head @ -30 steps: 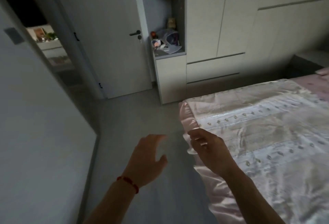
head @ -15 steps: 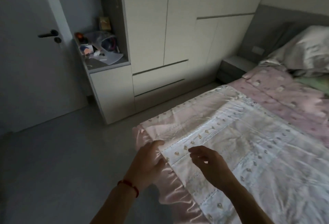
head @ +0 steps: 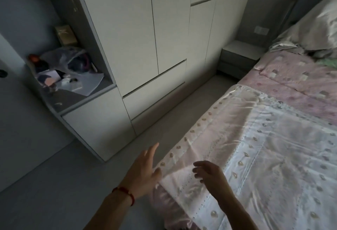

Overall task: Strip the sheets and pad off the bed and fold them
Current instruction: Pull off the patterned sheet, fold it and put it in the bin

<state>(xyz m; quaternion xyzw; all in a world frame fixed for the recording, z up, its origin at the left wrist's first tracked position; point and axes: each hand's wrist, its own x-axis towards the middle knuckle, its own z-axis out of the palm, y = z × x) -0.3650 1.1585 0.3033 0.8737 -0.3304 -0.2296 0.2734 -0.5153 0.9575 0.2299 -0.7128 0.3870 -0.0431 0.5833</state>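
A shiny pink and white satin sheet (head: 255, 147) with small dots covers the foot half of the bed. Beyond it lies a pink patterned sheet (head: 299, 81), and a pale pillow (head: 315, 27) sits at the head. My left hand (head: 144, 171), with a red string at the wrist, hovers with fingers spread at the near left corner of the satin sheet, its thumb at the sheet's edge. My right hand (head: 209, 175) hangs just above that corner with fingers loosely bent, holding nothing.
White wardrobe doors and drawers (head: 155, 47) line the far side of a narrow grey floor strip (head: 164, 129). A cluttered open shelf (head: 69, 76) stands at the left. A grey nightstand (head: 238, 54) sits beside the bed's head.
My view has swung right and closer to the bed, so the door has left the frame. Both hands stay over the sheet's near corner, the left with fingers spread wider.
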